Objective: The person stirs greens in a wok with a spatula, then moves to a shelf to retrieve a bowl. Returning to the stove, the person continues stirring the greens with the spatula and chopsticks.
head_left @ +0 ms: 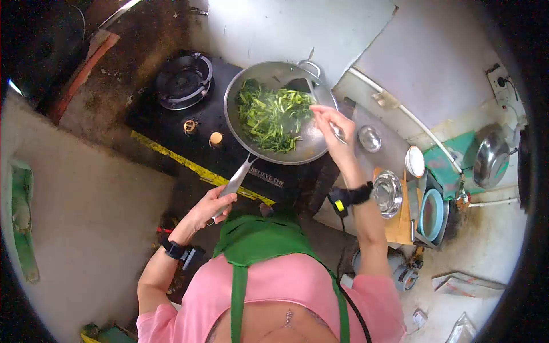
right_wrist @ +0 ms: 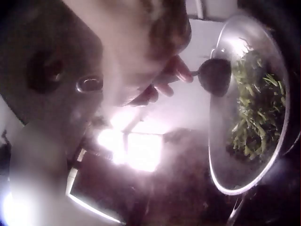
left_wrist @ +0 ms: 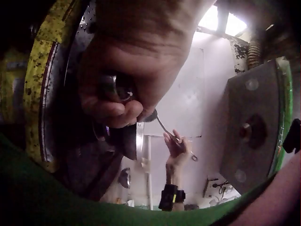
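A grey wok (head_left: 235, 143) full of chopped leafy greens (head_left: 273, 117) sits over the stove. My left hand (head_left: 211, 207) grips its long metal handle (head_left: 237, 178), fingers curled round the end. In the left wrist view that hand (left_wrist: 136, 70) hides most of the handle. Above the wok's right side, my right hand (head_left: 337, 131) holds a spatula (right_wrist: 215, 77) by its thin metal handle. The spatula's dark head is over the far right part of the wok, beside the greens.
Left of the wok is a second burner (head_left: 184, 80) on the black stove top (head_left: 229, 68). A small steel bowl (head_left: 369, 139), a steel basin (head_left: 387, 194), a white bowl (head_left: 414, 161) and a blue basin (head_left: 432, 214) stand at the right. A pipe (head_left: 409, 120) runs along the wall.
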Demonstrator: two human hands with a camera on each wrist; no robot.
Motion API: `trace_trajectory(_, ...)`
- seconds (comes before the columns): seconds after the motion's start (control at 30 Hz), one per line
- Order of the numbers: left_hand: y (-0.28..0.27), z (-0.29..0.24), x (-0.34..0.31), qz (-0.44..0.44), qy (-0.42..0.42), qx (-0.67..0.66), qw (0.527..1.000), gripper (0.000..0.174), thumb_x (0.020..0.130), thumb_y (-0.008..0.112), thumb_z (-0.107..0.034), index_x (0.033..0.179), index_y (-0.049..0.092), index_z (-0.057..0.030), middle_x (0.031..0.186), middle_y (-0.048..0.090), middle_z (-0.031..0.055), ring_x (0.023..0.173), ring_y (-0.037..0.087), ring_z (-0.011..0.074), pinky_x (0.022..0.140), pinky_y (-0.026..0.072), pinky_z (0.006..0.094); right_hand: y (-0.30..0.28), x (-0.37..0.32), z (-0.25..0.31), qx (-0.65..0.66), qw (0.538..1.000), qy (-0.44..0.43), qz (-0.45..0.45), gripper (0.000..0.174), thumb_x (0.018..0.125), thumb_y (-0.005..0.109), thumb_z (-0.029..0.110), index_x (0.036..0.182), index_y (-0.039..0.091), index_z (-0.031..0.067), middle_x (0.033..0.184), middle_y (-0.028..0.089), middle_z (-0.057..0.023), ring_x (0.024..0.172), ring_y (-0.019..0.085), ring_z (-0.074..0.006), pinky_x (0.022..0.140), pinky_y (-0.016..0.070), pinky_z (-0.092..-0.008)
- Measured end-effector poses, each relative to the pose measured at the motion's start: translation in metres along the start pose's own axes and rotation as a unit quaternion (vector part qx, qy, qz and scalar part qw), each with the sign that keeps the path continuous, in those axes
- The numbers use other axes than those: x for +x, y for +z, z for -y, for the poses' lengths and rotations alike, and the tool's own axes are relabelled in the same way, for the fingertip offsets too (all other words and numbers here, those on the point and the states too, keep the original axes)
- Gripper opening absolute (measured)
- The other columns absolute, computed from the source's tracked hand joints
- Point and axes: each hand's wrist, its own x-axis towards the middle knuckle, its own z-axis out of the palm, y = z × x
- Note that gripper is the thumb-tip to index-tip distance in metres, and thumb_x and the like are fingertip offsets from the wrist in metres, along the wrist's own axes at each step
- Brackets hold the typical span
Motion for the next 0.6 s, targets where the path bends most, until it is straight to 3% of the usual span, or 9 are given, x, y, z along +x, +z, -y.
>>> trace_trajectory(0.1,-0.001,0.002,-0.001,-0.014,-0.006,0.009,1.000,0.022,0.089,0.056,-0.025,0.095,0.048,-0.0054,0.056,0.046,-0.0011,0.039,0.039,0.0069,0.034,0.0281,0.0208,0.023,-0.012,-0.032,0.020,0.997,-0.069,0.002,0.008,0.081,0.058,0.001,0.074,0.057,-0.0022,0.099,0.065,-0.0150,0.084,0.063,-0.0220,0.070,0.0478,-0.0294)
trace_trajectory(0.17,0.001,-0.001,-0.002,-0.009,-0.002,-0.005,1.000,0.023,0.089,0.056,-0.026,0.096,0.048,-0.0057,0.056,0.046,-0.0013,0.040,0.039,0.0070,0.034,0.0283,0.0208,0.015,-0.049,-0.013,-0.016,0.997,-0.044,0.066,0.009,0.078,0.060,0.001,0.071,0.054,-0.0014,0.099,0.065,-0.0151,0.083,0.064,-0.0241,0.070,0.0488,-0.0307)
trace_trajectory(0.23,0.002,-0.003,-0.002,-0.010,-0.006,-0.003,1.000,0.023,0.089,0.056,-0.026,0.097,0.048,-0.0057,0.057,0.046,-0.0012,0.040,0.039,0.0071,0.034,0.0285,0.0208,-0.011,-0.074,0.033,-0.060,0.986,-0.086,0.128,0.011,0.075,0.061,0.001,0.068,0.052,0.0002,0.099,0.065,-0.0147,0.083,0.064,-0.0264,0.070,0.0498,-0.0325)
trace_trajectory(0.4,-0.001,-0.003,-0.002,-0.007,-0.015,0.004,1.000,0.024,0.089,0.056,-0.026,0.098,0.047,-0.0057,0.058,0.046,-0.0009,0.040,0.040,0.0071,0.033,0.0288,0.0207,-0.035,-0.090,0.061,-0.072,0.975,-0.089,0.190,0.010,0.074,0.062,0.001,0.067,0.054,0.0004,0.094,0.066,-0.0138,0.080,0.065,-0.0268,0.068,0.0504,-0.0333)
trace_trajectory(0.43,-0.001,-0.003,-0.002,-0.007,-0.015,0.008,1.000,0.024,0.089,0.056,-0.026,0.098,0.047,-0.0056,0.058,0.046,-0.0008,0.040,0.040,0.0071,0.033,0.0290,0.0207,-0.032,-0.084,0.055,-0.072,0.975,-0.089,0.189,0.010,0.074,0.062,0.001,0.067,0.054,0.0004,0.094,0.066,-0.0138,0.080,0.065,-0.0268,0.068,0.0504,-0.0333)
trace_trajectory(0.5,0.000,0.000,-0.002,-0.006,-0.016,0.012,1.000,0.024,0.089,0.056,-0.027,0.098,0.047,-0.0056,0.058,0.046,-0.0007,0.040,0.040,0.0071,0.033,0.0291,0.0207,-0.020,-0.059,0.034,-0.060,0.988,-0.022,0.143,0.010,0.076,0.061,0.002,0.069,0.055,-0.0010,0.091,0.067,-0.0131,0.076,0.065,-0.0214,0.066,0.0496,-0.0297)
trace_trajectory(0.6,0.000,0.002,-0.001,-0.017,-0.011,-0.004,1.000,0.025,0.088,0.057,-0.027,0.098,0.047,-0.0056,0.059,0.046,-0.0006,0.040,0.040,0.0069,0.033,0.0297,0.0205,-0.017,-0.014,0.026,-0.052,0.998,0.012,0.045,0.009,0.082,0.059,0.006,0.078,0.062,-0.0021,0.087,0.067,-0.0099,0.069,0.060,-0.0110,0.063,0.0468,-0.0238)
